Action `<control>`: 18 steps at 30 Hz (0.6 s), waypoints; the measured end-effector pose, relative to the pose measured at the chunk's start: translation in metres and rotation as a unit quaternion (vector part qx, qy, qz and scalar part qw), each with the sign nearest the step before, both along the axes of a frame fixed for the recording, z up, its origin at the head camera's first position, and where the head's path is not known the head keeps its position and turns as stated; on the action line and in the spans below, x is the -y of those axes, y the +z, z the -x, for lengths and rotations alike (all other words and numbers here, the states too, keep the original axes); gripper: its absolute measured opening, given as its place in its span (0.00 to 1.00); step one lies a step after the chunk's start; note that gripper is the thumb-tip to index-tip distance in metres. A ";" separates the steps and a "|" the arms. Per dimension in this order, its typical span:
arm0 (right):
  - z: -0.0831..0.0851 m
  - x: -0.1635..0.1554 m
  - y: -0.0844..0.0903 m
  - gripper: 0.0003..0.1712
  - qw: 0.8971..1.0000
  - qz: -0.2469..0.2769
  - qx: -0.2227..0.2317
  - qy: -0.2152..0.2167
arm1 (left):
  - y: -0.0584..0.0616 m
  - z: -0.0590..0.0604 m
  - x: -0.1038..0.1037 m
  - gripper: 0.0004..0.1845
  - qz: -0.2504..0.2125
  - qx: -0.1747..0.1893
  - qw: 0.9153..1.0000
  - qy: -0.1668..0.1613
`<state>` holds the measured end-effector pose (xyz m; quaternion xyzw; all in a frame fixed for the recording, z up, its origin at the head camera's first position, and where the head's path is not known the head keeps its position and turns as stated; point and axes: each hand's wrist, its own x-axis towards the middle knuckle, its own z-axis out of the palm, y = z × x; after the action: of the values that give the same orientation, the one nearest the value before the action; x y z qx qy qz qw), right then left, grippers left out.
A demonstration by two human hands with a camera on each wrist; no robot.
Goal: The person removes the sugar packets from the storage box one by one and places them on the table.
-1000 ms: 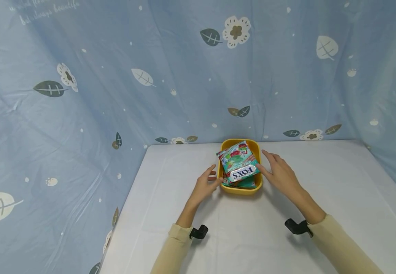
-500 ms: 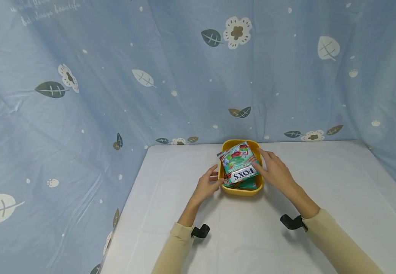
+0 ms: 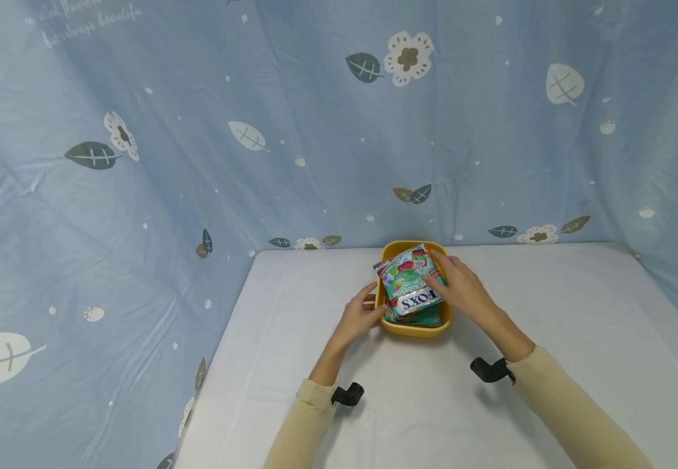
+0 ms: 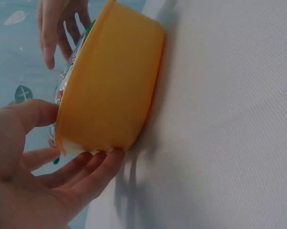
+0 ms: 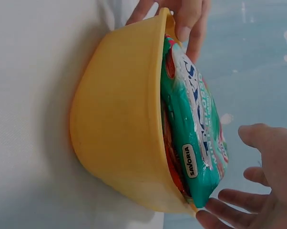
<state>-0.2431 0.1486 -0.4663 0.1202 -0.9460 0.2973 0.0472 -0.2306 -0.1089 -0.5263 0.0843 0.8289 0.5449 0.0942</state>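
- Left hand [image 3: 357, 317]: fingers relaxed and spread, cupped against the near-left wall of the yellow bowl [image 3: 413, 327]. In the left wrist view the fingertips [image 4: 101, 164] touch the bowl's [image 4: 112, 86] base edge and the thumb lies along its rim. It braces the bowl and does not grip it.
- Right hand [image 3: 458, 288]: fingers nearly straight and apart, laid over the far-right part of the top candy packet [image 3: 411, 286]. In the right wrist view the fingertips [image 5: 231, 198] sit just beside the packet's [image 5: 198, 138] edge; whether they press it or hover just off it I cannot tell. No pinch is visible.
- Candy packet: teal and red with a silver "FOX'S" band, lying tilted across the bowl mouth and standing proud of the rim, directly under the right palm. More packets [image 3: 423, 317] show beneath it, toward the wrist side.
- Bowl: rests on the white table [image 3: 550, 312], between the two hands and right in front of both.
- Judgement on progress: the packets sit in the bowl, and the top one is neither lifted nor flat. A firm hold on the top packet has not yet been taken, so the handling appears to be at its start, with the bowl steadied and the packet merely contacted or approached.
- Surroundings: a blue leaf-print cloth [image 3: 139, 163] hangs beyond the hands. Black wrist mounts [image 3: 491, 370] sit on both cream sleeves.
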 end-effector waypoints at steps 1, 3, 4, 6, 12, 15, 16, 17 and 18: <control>0.001 0.001 0.000 0.40 1.000 0.002 0.002 0.000 | 0.001 0.000 -0.001 0.35 -0.001 0.002 1.000 0.000; 0.003 0.001 0.000 0.40 1.000 0.007 0.007 0.001 | 0.002 0.000 -0.002 0.35 -0.004 0.007 1.000 0.001; 0.004 0.001 0.000 0.41 1.000 0.009 0.009 0.001 | 0.002 0.000 -0.002 0.35 -0.003 0.008 1.000 0.001; 0.005 0.001 0.000 0.41 1.000 0.014 0.015 0.001 | 0.002 0.000 -0.002 0.35 -0.003 0.011 1.000 0.002; 0.010 0.002 -0.002 0.41 0.999 0.019 0.031 0.003 | 0.002 0.001 -0.001 0.35 0.004 0.009 1.000 0.002; 0.013 0.002 -0.002 0.41 0.999 0.023 0.037 0.008 | 0.002 0.001 -0.002 0.35 0.012 0.002 1.000 0.002; 0.013 0.003 -0.001 0.41 0.999 0.025 0.040 0.009 | 0.002 0.001 -0.002 0.35 0.014 0.000 1.000 0.001; 0.014 0.003 -0.001 0.41 0.999 0.026 0.043 0.010 | 0.002 0.001 -0.002 0.35 0.016 -0.002 1.000 0.001; 0.015 0.004 -0.001 0.41 0.998 0.027 0.048 0.010 | 0.002 0.001 -0.002 0.35 0.018 -0.003 1.000 0.001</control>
<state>-0.2576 0.1450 -0.4672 0.1136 -0.9376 0.3285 0.0023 -0.2320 -0.1068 -0.5245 0.0836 0.8392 0.5295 0.0922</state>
